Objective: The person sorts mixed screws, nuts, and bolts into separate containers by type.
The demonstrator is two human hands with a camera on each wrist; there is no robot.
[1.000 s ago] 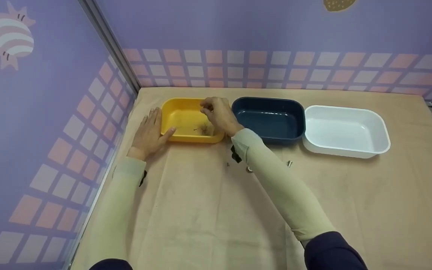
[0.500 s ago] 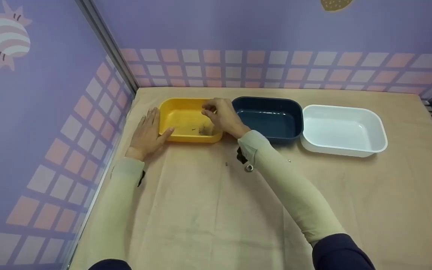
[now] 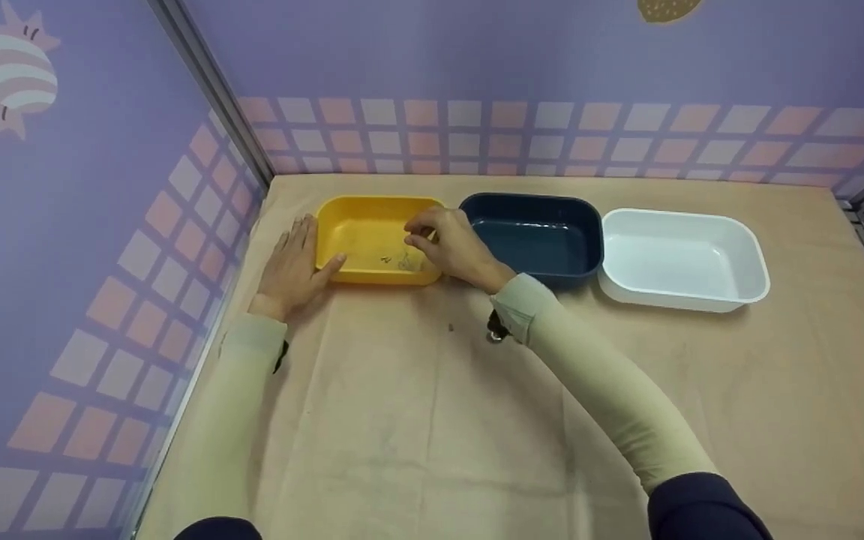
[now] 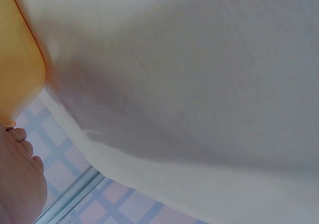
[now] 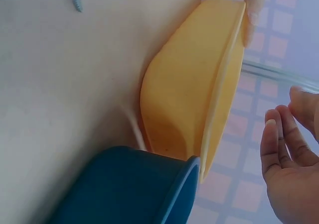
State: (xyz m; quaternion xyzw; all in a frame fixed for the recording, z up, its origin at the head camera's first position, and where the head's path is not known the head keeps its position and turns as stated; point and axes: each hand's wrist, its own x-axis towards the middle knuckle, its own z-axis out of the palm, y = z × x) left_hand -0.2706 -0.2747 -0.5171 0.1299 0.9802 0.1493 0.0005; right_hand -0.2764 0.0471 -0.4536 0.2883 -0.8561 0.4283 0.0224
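My left hand [image 3: 291, 264] lies with straight fingers along the left end of a yellow bin [image 3: 379, 277], its thumb over the near rim. Above the bin's right end is my right hand [image 3: 447, 238], fingers bent and thumb apart from them. Nothing shows between those fingers in the right wrist view. Tiny dark pieces [image 3: 385, 259] lie on the bin's floor, too small to name. On the cloth in front is a small screw [image 5: 76, 1]. A shiny round metal piece, like a nut [image 3: 495, 337], is partly covered by the right wrist's black strap.
A dark blue bin [image 3: 537, 279] stands right of the yellow one, and a white bin [image 3: 683, 301] right of that. A beige cloth [image 3: 372, 420] covers the table. Patterned purple walls [image 3: 522, 52] rise at the back and left.
The right wrist and forearm have shifted right, with the fingertips staying over the yellow bin. More dark specks show on its floor. The sleeve now hides a small metal piece. The left hand stays put.
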